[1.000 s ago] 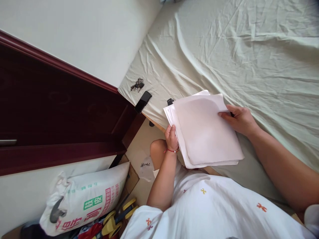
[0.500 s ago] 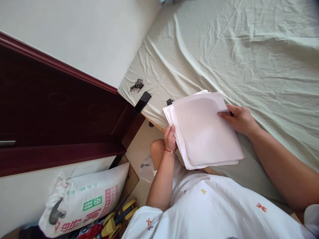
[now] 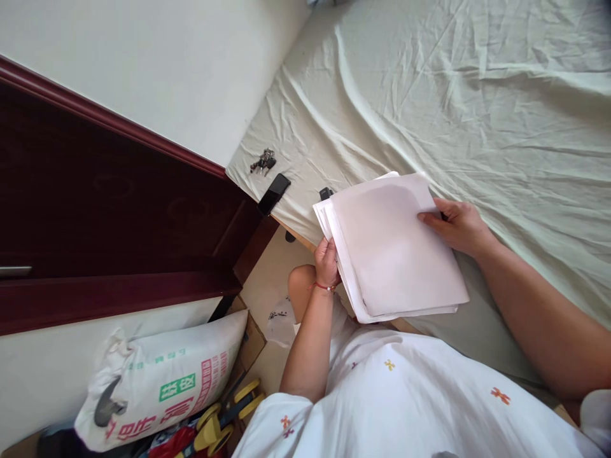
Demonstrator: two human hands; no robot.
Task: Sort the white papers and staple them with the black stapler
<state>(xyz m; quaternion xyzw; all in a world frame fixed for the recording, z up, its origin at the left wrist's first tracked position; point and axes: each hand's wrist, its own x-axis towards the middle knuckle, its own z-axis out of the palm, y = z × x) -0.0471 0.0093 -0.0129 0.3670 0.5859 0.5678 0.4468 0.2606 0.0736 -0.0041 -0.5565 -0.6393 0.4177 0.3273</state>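
A stack of white paper sheets (image 3: 398, 248) is held over my lap at the bed's edge, its layers slightly fanned out along the left side. My left hand (image 3: 327, 262), with a red string bracelet at the wrist, grips the stack's left edge. On the opposite edge, my right hand (image 3: 456, 224) pinches the sheets, thumb on top and the other fingers partly hidden underneath. The top sheet looks blank. Just beyond the stack's upper left corner lies a small black object (image 3: 325, 193), partly covered by the paper.
A pale green sheet (image 3: 477, 114) with wrinkles covers the bed. Keys (image 3: 264, 161) and a black phone (image 3: 273, 194) lie near its corner. To the left are a dark red door (image 3: 119, 191), a white printed sack (image 3: 167, 381) and a yellow-and-black wheeled object (image 3: 219, 426).
The left fingers have shifted slightly at the paper's left edge, and the layers there have moved a little. The right hand keeps nearly the same hold.
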